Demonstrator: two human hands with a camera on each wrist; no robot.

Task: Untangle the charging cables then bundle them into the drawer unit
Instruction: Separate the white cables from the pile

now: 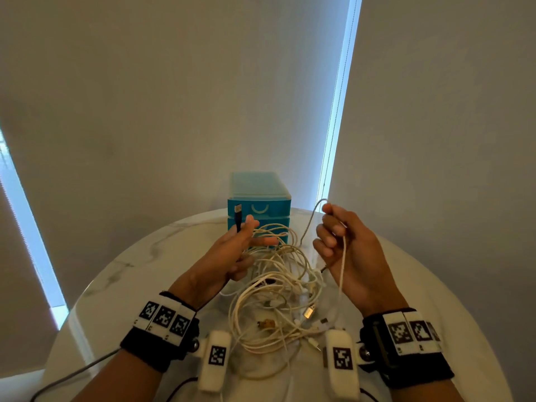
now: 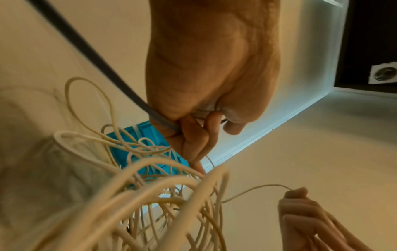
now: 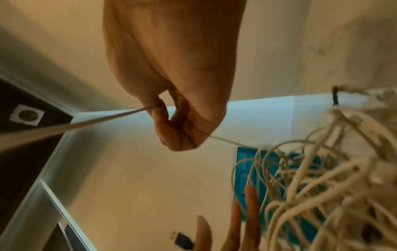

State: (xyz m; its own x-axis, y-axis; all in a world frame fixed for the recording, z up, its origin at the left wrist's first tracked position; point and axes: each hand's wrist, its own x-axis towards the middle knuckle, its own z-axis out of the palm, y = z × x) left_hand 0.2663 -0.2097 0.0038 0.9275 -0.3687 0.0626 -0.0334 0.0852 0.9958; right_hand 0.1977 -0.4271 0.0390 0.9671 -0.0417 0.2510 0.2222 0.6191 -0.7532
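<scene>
A blue drawer unit (image 1: 258,198) stands at the back of the round marble table (image 1: 130,271), its drawers closed. In front of it lies a tangle of white charging cables (image 1: 278,285), partly lifted. My left hand (image 1: 243,236) pinches a black cable (image 1: 238,224) whose USB plug points up, and its other fingers reach into the white loops. My right hand (image 1: 333,227) grips a thin pale cable (image 1: 343,265) that arcs back into the tangle. The left wrist view shows the fingers (image 2: 193,135) curled round the dark cable (image 2: 96,56). The right wrist view shows the thin cable (image 3: 75,125) taut through my right hand (image 3: 178,129).
Loose plugs, one silver (image 1: 309,311), and a small brownish object (image 1: 266,324) lie near the table's front. A grey cable (image 1: 72,375) trails off the front left edge. Blinds hang close behind the drawer unit.
</scene>
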